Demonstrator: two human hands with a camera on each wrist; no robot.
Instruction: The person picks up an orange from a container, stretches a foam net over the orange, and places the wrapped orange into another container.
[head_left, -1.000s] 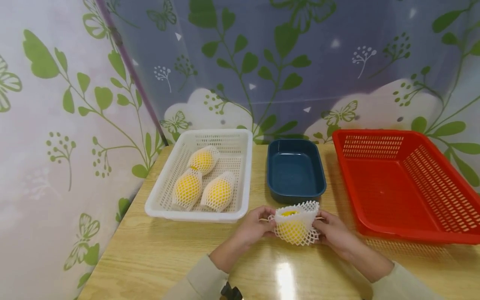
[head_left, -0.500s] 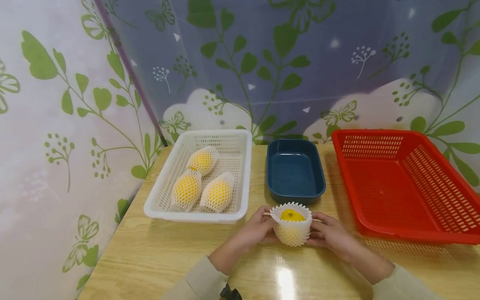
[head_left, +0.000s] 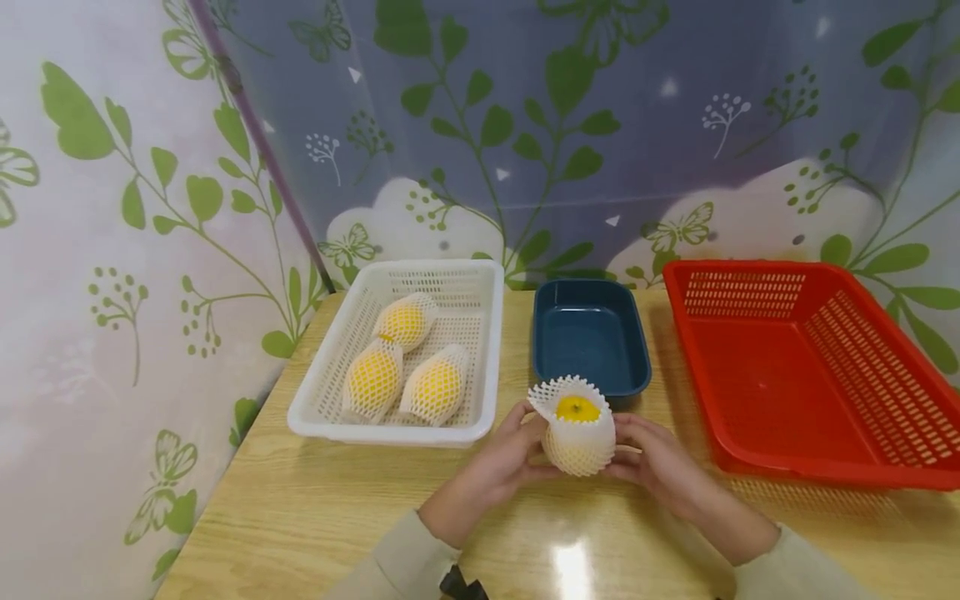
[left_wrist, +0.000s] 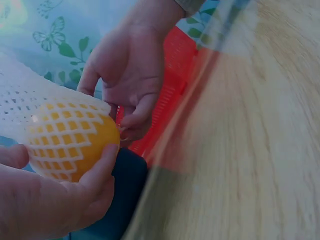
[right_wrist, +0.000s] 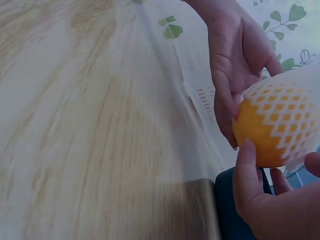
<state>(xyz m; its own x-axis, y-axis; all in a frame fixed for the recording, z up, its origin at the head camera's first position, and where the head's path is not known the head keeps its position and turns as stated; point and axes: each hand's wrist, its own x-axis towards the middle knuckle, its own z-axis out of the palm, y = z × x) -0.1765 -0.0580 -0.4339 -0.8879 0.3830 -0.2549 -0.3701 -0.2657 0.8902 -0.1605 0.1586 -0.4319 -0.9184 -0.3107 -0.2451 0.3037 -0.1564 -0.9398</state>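
A round yellow fruit point(head_left: 577, 409) in a white foam net sleeve point(head_left: 579, 450) is between the two hands, in front of the blue basin. Its dimpled top shows through the sleeve's open collar, which flares to the left. From the left side, the left hand point(head_left: 513, 454) holds it with fingers and thumb. On the other side the right hand point(head_left: 654, 461) grips it too, its fingers around the lower part. Both wrist views show bare yellow skin at the fruit's lower end point(left_wrist: 107, 135), with fingertips point(right_wrist: 246, 155) of the right hand against it.
A white basket point(head_left: 480, 432) at left contains 3 netted yellow fruits point(head_left: 437, 385). Behind the hands stands a dark blue basin point(head_left: 588, 354). To the right is a large red basket point(head_left: 765, 383). A patterned curtain point(head_left: 450, 125) hangs behind the wooden table point(head_left: 300, 517).
The net was stretched wide sideways between the hands; it now fits round the fruit with its collar flared left. The fruit has turned top up and risen slightly toward the basin.
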